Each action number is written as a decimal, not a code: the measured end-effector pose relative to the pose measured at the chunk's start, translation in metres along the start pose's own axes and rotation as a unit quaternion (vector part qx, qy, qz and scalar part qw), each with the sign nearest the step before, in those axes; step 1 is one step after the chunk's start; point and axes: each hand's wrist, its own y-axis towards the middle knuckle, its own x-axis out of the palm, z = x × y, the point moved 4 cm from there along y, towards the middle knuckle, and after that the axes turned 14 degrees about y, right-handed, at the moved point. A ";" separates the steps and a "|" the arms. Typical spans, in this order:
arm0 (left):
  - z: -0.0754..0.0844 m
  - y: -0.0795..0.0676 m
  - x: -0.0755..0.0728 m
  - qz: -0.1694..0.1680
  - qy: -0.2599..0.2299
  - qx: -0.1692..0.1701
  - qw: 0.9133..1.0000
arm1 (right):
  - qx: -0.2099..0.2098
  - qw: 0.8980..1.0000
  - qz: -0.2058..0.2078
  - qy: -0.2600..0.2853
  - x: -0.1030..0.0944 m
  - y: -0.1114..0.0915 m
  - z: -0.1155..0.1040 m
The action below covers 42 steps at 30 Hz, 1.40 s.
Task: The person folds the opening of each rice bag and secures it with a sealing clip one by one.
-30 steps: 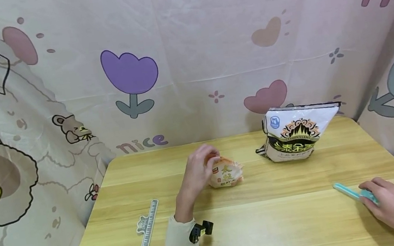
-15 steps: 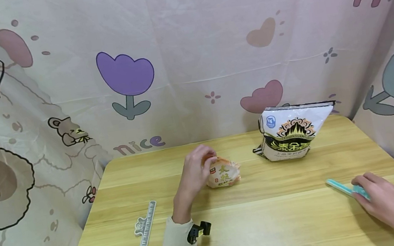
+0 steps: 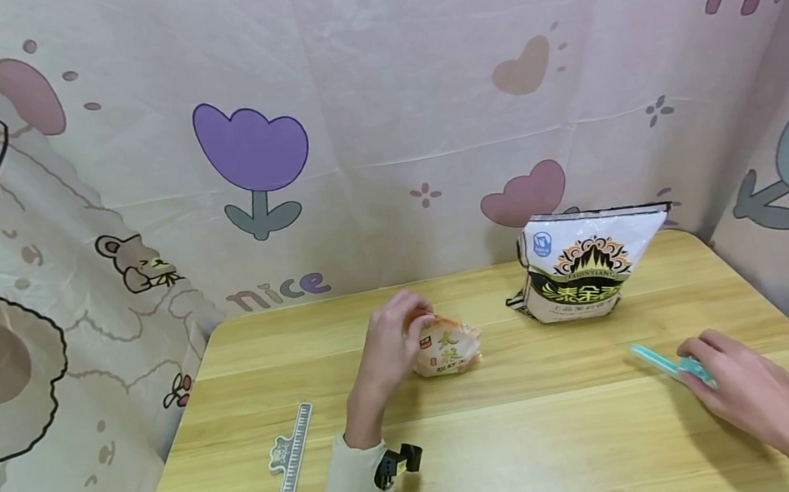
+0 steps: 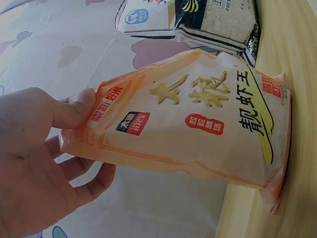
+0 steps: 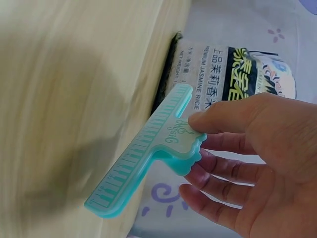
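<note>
My left hand (image 3: pixel 396 342) pinches the top edge of an orange and clear rice bag (image 4: pixel 198 119), thumb on the printed front and fingers behind. The bag stands on the table with its flattened top held up. In the right wrist view, my right hand (image 5: pixel 247 153) grips a turquoise bag clip (image 5: pixel 143 153) by its handle, thumb on the "Music" lettering. Piano keys are printed along the clip's long bar. In the head view, the clip hangs over the right part of the table, shadow beneath it.
A larger white and black jasmine rice bag (image 3: pixel 580 270) stands at the back right. A grey-white piano-key clip (image 3: pixel 293 462) lies on the wooden table (image 3: pixel 514 448) at the left. Patterned cloth (image 3: pixel 376 114) hangs behind and along both sides.
My right hand has lifted a little and moved left and away from me with the turquoise clip. The left hand keeps its pinch on the rice bag.
</note>
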 end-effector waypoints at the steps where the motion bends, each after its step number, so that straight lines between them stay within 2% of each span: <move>1: 0.000 0.000 0.000 0.000 0.000 0.001 1.000 | -0.001 1.000 0.002 0.000 0.000 0.002 -0.002; 8: 0.002 0.000 0.000 0.007 0.021 0.000 1.000 | -0.015 1.000 0.013 0.017 0.002 0.013 -0.013; 14: 0.005 0.001 -0.002 0.021 0.077 0.003 0.997 | -0.036 0.999 0.033 0.020 0.004 0.021 -0.026; 19: 0.006 0.000 -0.003 0.027 0.113 -0.001 0.993 | -0.038 0.998 0.035 0.030 0.005 0.029 -0.035; 29: 0.007 0.000 -0.010 0.040 0.106 0.003 0.994 | -0.078 0.993 0.057 0.062 0.009 0.048 -0.051; 35: 0.008 0.000 -0.009 0.029 0.106 0.005 0.994 | -0.093 0.990 0.062 0.080 0.012 0.058 -0.059; 42: 0.008 -0.001 -0.011 0.044 0.126 -0.003 0.991 | -0.114 0.985 0.076 0.103 0.016 0.069 -0.066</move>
